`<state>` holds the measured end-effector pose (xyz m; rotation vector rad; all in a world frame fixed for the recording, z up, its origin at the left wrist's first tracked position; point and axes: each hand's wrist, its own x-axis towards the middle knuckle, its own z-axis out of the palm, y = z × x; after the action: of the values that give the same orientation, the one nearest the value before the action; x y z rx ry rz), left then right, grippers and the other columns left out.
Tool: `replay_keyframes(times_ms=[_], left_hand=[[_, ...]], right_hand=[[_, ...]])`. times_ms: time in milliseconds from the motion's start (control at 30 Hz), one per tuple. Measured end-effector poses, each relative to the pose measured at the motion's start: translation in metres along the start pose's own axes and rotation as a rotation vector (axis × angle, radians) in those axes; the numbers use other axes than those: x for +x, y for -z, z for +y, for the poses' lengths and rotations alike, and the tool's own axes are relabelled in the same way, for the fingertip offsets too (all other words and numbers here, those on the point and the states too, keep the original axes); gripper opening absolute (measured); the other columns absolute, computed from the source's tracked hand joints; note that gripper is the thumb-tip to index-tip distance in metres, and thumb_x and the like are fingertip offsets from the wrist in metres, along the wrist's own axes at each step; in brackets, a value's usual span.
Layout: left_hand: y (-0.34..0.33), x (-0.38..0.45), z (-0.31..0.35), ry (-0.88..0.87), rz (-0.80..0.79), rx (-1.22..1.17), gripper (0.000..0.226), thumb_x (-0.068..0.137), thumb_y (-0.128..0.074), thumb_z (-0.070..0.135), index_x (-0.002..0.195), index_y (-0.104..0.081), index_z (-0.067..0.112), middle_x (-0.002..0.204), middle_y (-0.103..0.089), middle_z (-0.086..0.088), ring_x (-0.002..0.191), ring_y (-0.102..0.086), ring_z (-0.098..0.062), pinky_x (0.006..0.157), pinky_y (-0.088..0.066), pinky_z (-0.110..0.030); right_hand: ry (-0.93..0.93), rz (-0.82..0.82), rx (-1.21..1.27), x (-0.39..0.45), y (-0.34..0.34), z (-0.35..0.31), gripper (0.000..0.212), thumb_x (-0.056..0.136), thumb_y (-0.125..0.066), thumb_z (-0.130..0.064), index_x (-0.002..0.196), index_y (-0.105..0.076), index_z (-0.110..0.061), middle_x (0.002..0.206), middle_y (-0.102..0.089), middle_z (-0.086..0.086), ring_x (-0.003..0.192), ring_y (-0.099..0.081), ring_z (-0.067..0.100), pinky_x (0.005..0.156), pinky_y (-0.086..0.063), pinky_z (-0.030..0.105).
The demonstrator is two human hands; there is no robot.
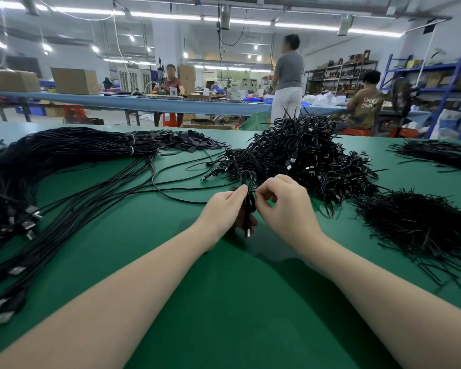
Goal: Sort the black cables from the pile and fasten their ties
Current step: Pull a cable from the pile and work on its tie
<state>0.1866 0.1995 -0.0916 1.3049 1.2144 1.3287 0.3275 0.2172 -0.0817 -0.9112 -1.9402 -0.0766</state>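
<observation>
**Op:** Forearms fill the bottom of the frame, and both of my hands meet at centre over the green bench [224, 302]. My left hand [224, 209] has its grip wrapped around a folded black cable [248, 202], loop up and plug hanging below. My right hand [282, 201] pinches what looks like the thin tie at the bundle's waist, though the tie itself is too small to make out.

**Obs:** What could go wrong?

**Op:** As I judge it, if the left grip slackens while I twist, the folds could spring loose and I'd have to recoil. The loop also sits just beside the tangled pile of cables [304, 155] at centre right, so a stray strand could catch in the tie.

**Obs:** And the rest of the bench?

**Op:** Long straight cables [64, 161] fan across the left, and a heap of loose ties [415, 225] lies at right. Beyond is a workshop under strip lights: 3 people at a long blue table [144, 102], cardboard boxes at upper left, blue shelving at upper right.
</observation>
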Motion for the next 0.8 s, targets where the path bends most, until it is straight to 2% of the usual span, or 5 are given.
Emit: replay_keyframes(times_ms=[133, 267, 333, 567, 800], left_hand=[[-0.001, -0.003, 0.0, -0.052, 0.054, -0.015, 0.049, 0.092, -0.051, 0.042, 0.05, -0.062, 0.021, 0.071, -0.068, -0.004, 0.058, -0.059, -0.013, 0.06, -0.046, -0.022], [-0.002, -0.006, 0.002, -0.188, 0.121, 0.099, 0.036, 0.097, -0.046, 0.028, 0.072, -0.072, 0.026, 0.121, -0.053, 0.011, 0.109, -0.052, -0.001, 0.093, -0.04, -0.028], [-0.001, -0.01, 0.006, -0.224, 0.065, 0.067, 0.042, 0.098, -0.041, 0.023, 0.076, -0.077, 0.031, 0.124, -0.056, 0.02, 0.119, -0.047, 0.006, 0.099, -0.037, -0.023], [0.0, -0.011, 0.007, -0.12, 0.085, -0.14, 0.031, 0.095, -0.046, 0.023, 0.092, -0.076, 0.032, 0.093, -0.072, 0.0, 0.078, -0.069, -0.015, 0.059, -0.047, -0.015], [0.011, -0.001, 0.008, 0.053, -0.002, -0.224, 0.044, 0.085, -0.034, -0.001, 0.102, -0.071, 0.016, 0.075, -0.041, -0.01, 0.073, -0.041, -0.027, 0.054, -0.047, -0.024]], right_hand=[[-0.073, 0.004, 0.066, -0.002, -0.003, 0.005, 0.01, 0.079, -0.068, -0.003, 0.071, -0.064, -0.007, 0.071, -0.057, 0.001, 0.067, -0.051, 0.015, 0.063, -0.045, 0.03], [-0.121, 0.021, 0.098, -0.003, -0.004, 0.005, 0.012, 0.077, -0.071, -0.005, 0.069, -0.063, -0.01, 0.069, -0.053, -0.003, 0.064, -0.046, 0.0, 0.059, -0.034, 0.01], [-0.129, 0.006, 0.091, -0.003, -0.005, 0.005, 0.014, 0.077, -0.071, -0.004, 0.068, -0.062, -0.011, 0.068, -0.052, -0.004, 0.063, -0.046, -0.001, 0.058, -0.034, 0.009], [-0.021, -0.015, 0.056, -0.004, -0.004, 0.001, 0.009, 0.08, -0.069, -0.002, 0.072, -0.066, -0.004, 0.072, -0.058, 0.004, 0.07, -0.052, 0.02, 0.063, -0.045, 0.032], [0.016, -0.072, 0.115, -0.001, -0.002, 0.005, 0.008, 0.079, -0.07, -0.002, 0.073, -0.069, -0.007, 0.073, -0.061, 0.001, 0.07, -0.055, 0.014, 0.067, -0.047, 0.027]])
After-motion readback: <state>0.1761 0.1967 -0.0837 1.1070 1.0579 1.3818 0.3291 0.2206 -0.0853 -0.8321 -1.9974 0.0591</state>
